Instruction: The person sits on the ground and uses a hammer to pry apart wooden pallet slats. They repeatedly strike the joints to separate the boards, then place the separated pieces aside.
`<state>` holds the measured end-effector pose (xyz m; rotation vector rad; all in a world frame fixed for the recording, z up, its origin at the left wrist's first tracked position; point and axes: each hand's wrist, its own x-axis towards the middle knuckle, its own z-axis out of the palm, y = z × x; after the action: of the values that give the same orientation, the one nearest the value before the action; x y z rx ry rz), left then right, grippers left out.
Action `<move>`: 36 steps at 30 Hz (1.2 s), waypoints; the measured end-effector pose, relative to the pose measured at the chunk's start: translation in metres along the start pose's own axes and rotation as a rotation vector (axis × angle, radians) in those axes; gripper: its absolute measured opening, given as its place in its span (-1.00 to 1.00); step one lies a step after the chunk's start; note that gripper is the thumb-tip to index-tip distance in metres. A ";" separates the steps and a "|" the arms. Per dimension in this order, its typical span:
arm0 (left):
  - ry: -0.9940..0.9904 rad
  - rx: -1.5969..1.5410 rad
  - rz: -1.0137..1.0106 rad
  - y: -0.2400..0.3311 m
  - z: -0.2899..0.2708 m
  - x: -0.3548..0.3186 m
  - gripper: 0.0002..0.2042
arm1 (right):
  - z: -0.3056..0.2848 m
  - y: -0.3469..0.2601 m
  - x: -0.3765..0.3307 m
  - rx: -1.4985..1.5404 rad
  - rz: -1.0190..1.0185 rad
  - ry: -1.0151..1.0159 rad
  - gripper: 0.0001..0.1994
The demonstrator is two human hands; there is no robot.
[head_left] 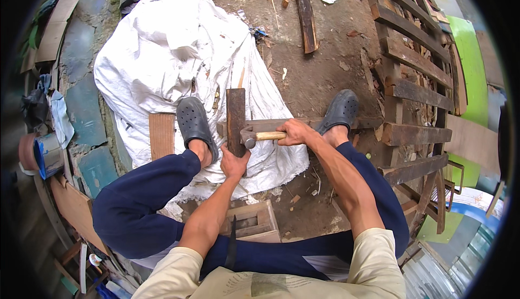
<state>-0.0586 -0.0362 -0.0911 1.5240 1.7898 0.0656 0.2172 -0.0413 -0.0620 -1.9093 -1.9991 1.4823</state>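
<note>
— In the head view, what's the wood like?
— The dark wooden block is narrow, rough-faced and straight-edged. It lies across a long plank, just beside a crumpled, frayed white cloth spread over bare earth. A short reddish-brown board rests on the cloth, left of the left clog, which is dark and pierced with round holes.

— And the hammer?
— Its head is dull metal, rounded at the striking end; its handle is pale yellowish wood. The head overlaps the block's right edge, though I can't tell whether they touch.

— Any containers?
— A blue cylindrical bucket at far left; I can't make out its contents. Between the legs sits a pale wooden box, with a rectangular recess framed by slats.

— How are the fingers?
— The left hand is clamped around the block's near end, thumb on its right side; some fingers are hidden. The right hand is closed around the hammer's handle, fingers together.

— What's to the right?
— A slatted wooden frame, its bars dark and weathered.
</note>
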 end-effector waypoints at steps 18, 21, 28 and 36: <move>0.024 0.054 0.023 -0.007 0.003 -0.001 -0.19 | -0.014 -0.048 -0.016 -0.081 0.053 -0.100 -0.51; 0.039 0.034 0.041 -0.011 0.003 0.002 -0.19 | -0.029 -0.083 -0.020 -0.025 0.198 -0.118 -0.37; -0.004 0.021 0.017 -0.010 -0.007 -0.001 -0.18 | -0.007 -0.066 -0.025 -0.106 0.111 -0.085 -0.26; 0.049 0.096 -0.056 -0.001 -0.010 -0.003 -0.17 | 0.012 -0.025 -0.009 -0.026 -0.056 0.085 -0.27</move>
<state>-0.0650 -0.0347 -0.0834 1.5497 1.8975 -0.0115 0.1939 -0.0510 -0.0481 -1.8754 -2.0270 1.3448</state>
